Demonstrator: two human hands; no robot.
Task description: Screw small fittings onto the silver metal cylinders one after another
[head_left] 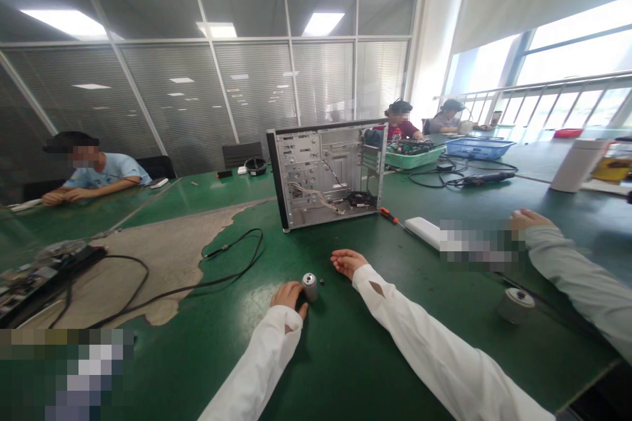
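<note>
A small silver metal cylinder (310, 287) with dark spots on its top stands upright on the green tabletop. My left hand (288, 295) is curled against its left side, fingers behind and thumb in front. Just right of the cylinder lies a tiny dark round part (322, 281). Beyond that part, my right hand (348, 262) hovers low over the table or rests on it; I cannot tell which. Its fingers are loosely bent and apart, with nothing visible in them.
An opened computer case (328, 174) stands ahead, with a screwdriver (388, 214) at its right. At right are another person's hand (530, 219) and a second cylinder (517, 305). Black cable (187, 286) crosses the left side. Baskets (415, 156) and several people sit farther back.
</note>
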